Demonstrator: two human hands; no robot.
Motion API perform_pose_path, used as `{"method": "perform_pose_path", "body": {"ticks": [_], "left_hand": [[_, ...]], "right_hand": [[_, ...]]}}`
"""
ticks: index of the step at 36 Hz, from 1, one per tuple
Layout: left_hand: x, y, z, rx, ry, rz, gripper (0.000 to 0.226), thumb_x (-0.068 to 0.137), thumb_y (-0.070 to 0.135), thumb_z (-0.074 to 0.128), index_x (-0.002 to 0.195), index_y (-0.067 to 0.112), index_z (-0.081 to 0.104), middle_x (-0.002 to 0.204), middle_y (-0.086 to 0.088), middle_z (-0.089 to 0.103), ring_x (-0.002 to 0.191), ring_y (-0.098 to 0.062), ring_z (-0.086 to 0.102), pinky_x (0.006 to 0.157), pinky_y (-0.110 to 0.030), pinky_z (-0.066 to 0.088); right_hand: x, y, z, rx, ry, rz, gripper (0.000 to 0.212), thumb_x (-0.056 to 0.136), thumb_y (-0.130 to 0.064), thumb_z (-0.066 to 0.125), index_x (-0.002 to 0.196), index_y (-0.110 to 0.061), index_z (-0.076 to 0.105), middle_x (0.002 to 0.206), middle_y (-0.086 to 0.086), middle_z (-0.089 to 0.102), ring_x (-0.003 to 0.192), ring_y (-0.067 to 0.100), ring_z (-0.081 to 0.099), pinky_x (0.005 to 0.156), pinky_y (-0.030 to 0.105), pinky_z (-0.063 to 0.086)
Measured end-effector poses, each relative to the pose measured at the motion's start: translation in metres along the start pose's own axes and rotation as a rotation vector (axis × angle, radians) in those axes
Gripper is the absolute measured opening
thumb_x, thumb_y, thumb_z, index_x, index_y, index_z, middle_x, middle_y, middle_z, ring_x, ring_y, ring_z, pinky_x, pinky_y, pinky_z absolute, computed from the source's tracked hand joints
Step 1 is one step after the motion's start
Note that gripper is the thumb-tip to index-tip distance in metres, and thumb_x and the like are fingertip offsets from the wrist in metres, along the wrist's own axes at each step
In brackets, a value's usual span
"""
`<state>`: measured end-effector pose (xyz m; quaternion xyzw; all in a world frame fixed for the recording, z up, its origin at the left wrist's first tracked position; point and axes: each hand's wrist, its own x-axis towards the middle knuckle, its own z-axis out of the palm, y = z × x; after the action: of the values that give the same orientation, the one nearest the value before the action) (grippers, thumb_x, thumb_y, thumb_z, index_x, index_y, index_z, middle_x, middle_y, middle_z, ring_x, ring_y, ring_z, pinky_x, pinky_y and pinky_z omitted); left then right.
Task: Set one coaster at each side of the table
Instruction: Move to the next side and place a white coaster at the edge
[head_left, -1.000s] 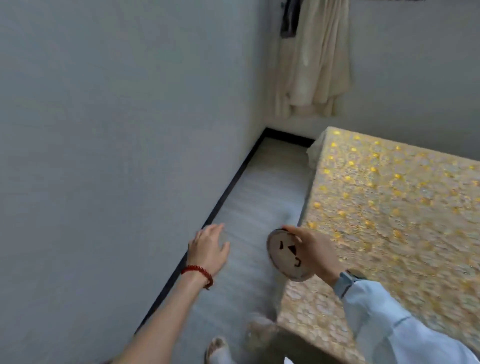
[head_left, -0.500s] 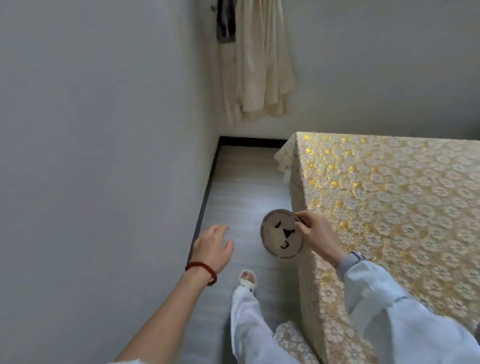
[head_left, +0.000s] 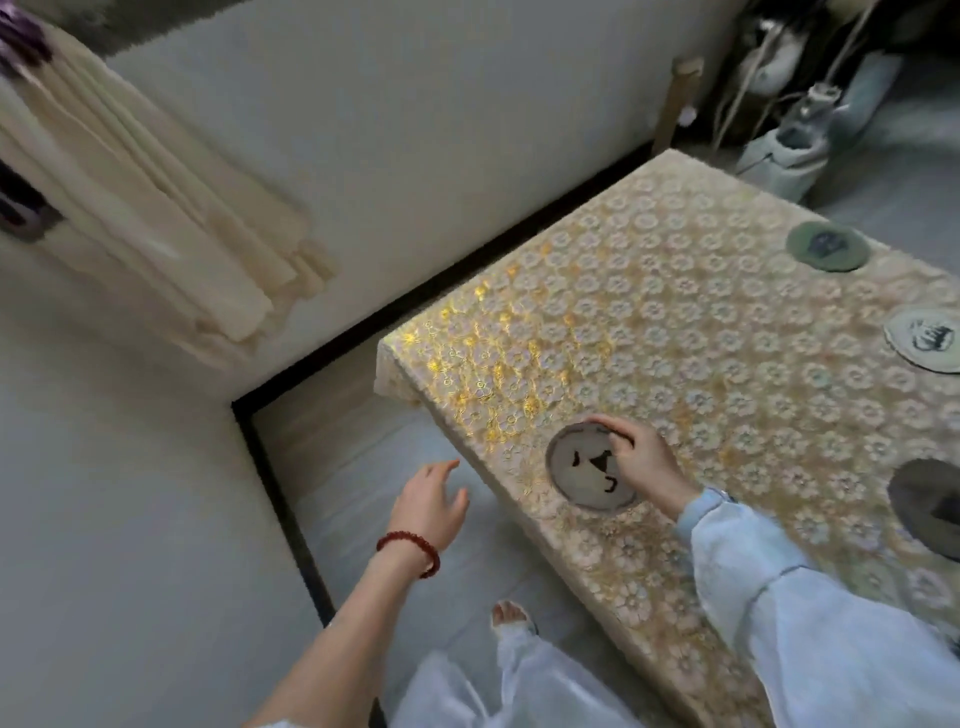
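Pressing a round coaster (head_left: 584, 470) flat onto the tabletop (head_left: 649, 322), the person's right hand (head_left: 641, 457) keeps its grip closed over the disc's far rim, fingers curled on top, apparently to seat it before release. The pale coaster, marked with dark shapes, lies just inside the near-left edge of the tabletop, close to the corner; that spot looks chosen to give this side its own coaster.

The left hand (head_left: 428, 506) hangs open and empty over the floor (head_left: 353, 467) beside the tabletop, fingers spread, touching nothing; a red bracelet (head_left: 410, 548) circles its wrist.

Three more coasters sit well apart toward the right: a green one (head_left: 827, 246) near the far edge, a pale one (head_left: 927, 338) at the frame's right border, and a dark one (head_left: 930, 506) nearer the person, partly cut off. A gold floral cloth (head_left: 493, 364) covers the whole surface and drapes over the corner.

Nothing stands between the hand and its spot. The narrow strip of floor between tabletop and wall (head_left: 415, 130) seems the only tight passage. Pale hanging fabric (head_left: 145, 218) and blurred clutter (head_left: 795, 124) in the far corner stay clear of the work.
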<state>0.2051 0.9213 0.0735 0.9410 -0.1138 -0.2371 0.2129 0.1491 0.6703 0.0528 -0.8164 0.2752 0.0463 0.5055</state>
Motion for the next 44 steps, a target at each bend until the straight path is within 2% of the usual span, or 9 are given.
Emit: {"method": "perform_pose_path", "body": {"ticks": [7,11,17,20,23,26,30,34,44], "left_hand": [[0.068,0.039,0.022,0.115,-0.264,0.171,0.042,0.091,0.023,0.048,0.131,0.015,0.041,0.136,-0.009,0.047,0.120,-0.021,0.048,0.103,-0.034,0.037],[0.094,0.060,0.039,0.167,-0.374,0.265,0.041,0.091,0.021,0.050,0.130,0.013,0.043,0.133,-0.009,0.053,0.118,-0.021,0.051,0.102,-0.034,0.041],[0.134,0.076,0.058,0.297,-0.491,0.417,0.042,0.091,0.021,0.048,0.131,0.016,0.041,0.133,-0.010,0.048,0.115,-0.023,0.050,0.101,-0.037,0.043],[0.147,0.076,0.065,0.366,-0.515,0.511,0.043,0.089,0.024,0.050,0.131,0.018,0.041,0.133,-0.008,0.046,0.118,-0.023,0.044,0.102,-0.036,0.040],[0.156,0.070,0.068,0.402,-0.532,0.596,0.045,0.088,0.028,0.052,0.132,0.022,0.041,0.136,-0.006,0.042,0.122,-0.024,0.036,0.103,-0.037,0.034],[0.162,0.066,0.069,0.381,-0.540,0.643,0.041,0.089,0.029,0.050,0.129,0.025,0.044,0.133,-0.008,0.043,0.117,-0.025,0.037,0.097,-0.036,0.036],[0.170,0.066,0.072,0.409,-0.523,0.720,0.040,0.086,0.033,0.052,0.125,0.029,0.047,0.127,-0.009,0.045,0.113,-0.026,0.038,0.097,-0.042,0.036],[0.169,0.060,0.080,0.588,-0.527,0.800,0.059,0.078,0.035,0.057,0.130,0.038,0.030,0.140,-0.007,0.030,0.126,-0.030,0.026,0.104,-0.051,0.030],[0.160,0.033,0.082,0.597,-0.551,0.823,0.086,0.077,0.048,0.060,0.142,0.034,0.006,0.155,-0.006,-0.001,0.141,-0.030,-0.006,0.112,-0.056,0.000]], "right_hand": [[0.019,0.016,-0.001,0.022,-0.024,0.126,0.038,0.092,-0.005,0.038,0.125,-0.016,0.052,0.135,0.017,0.047,0.072,0.026,0.058,0.062,0.034,0.050],[0.024,0.028,0.006,0.090,0.012,0.285,0.033,0.092,-0.006,0.041,0.124,-0.010,0.047,0.131,0.013,0.051,0.109,0.027,0.055,0.095,0.041,0.048],[0.037,0.031,0.013,0.114,0.217,0.370,0.040,0.091,-0.006,0.042,0.130,-0.017,0.043,0.131,0.009,0.052,0.083,0.017,0.059,0.078,0.037,0.052],[0.032,0.041,0.014,0.079,0.389,0.423,0.045,0.089,-0.001,0.042,0.131,-0.018,0.042,0.127,0.009,0.054,0.062,-0.004,0.035,0.060,0.021,0.041],[0.009,0.047,0.020,0.053,0.490,0.555,0.043,0.089,0.000,0.042,0.130,-0.012,0.043,0.129,0.012,0.053,0.093,0.013,0.057,0.078,0.032,0.053],[-0.015,0.047,0.038,0.085,0.483,0.698,0.047,0.087,0.001,0.044,0.133,-0.011,0.038,0.137,0.016,0.044,0.124,0.027,0.043,0.104,0.044,0.041],[-0.027,0.036,0.061,0.270,0.484,0.731,0.054,0.085,0.004,0.048,0.135,-0.008,0.034,0.136,0.015,0.043,0.118,0.016,0.040,0.101,0.026,0.030],[-0.022,0.035,0.073,0.318,0.489,0.795,0.059,0.088,0.002,0.042,0.141,-0.015,0.022,0.145,0.015,0.028,0.131,0.030,0.033,0.109,0.047,0.035],[-0.021,0.032,0.085,0.227,0.539,0.803,0.054,0.086,0.003,0.045,0.136,-0.014,0.034,0.135,0.019,0.033,0.125,0.031,0.037,0.107,0.047,0.037]]}}
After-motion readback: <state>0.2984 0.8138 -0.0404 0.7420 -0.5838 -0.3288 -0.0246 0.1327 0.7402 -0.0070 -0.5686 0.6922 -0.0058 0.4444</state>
